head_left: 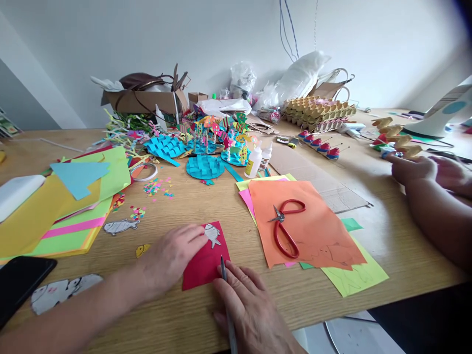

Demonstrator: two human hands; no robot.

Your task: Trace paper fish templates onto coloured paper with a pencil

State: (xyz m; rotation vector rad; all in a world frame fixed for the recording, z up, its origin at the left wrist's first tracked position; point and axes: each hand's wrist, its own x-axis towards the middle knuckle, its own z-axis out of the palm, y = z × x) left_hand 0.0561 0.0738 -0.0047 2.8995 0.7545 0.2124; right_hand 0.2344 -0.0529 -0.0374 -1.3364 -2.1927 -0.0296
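A red sheet of paper (201, 270) lies on the table in front of me, with a small grey fish cutout (212, 235) near its top right corner. My left hand (173, 255) rests on the paper, its fingers stretched out and the tips touching the cutout's left edge. In my right hand (247, 307) is a dark pencil (223, 271), its tip pointing up and away over the red paper, below the fish. Partly behind my left wrist sits a yellow cutout (142, 250). A larger pale fish cutout (49, 295) lies left of my forearm.
Red-handled scissors (280, 219) rest on orange paper (317, 206) to the right. Colored sheets (83, 226) and a black phone (25, 280) lie left. Glue bottles (253, 162) and woven blue paper pieces (204, 168) stand farther back. Another person's hands (415, 169) work at far right.
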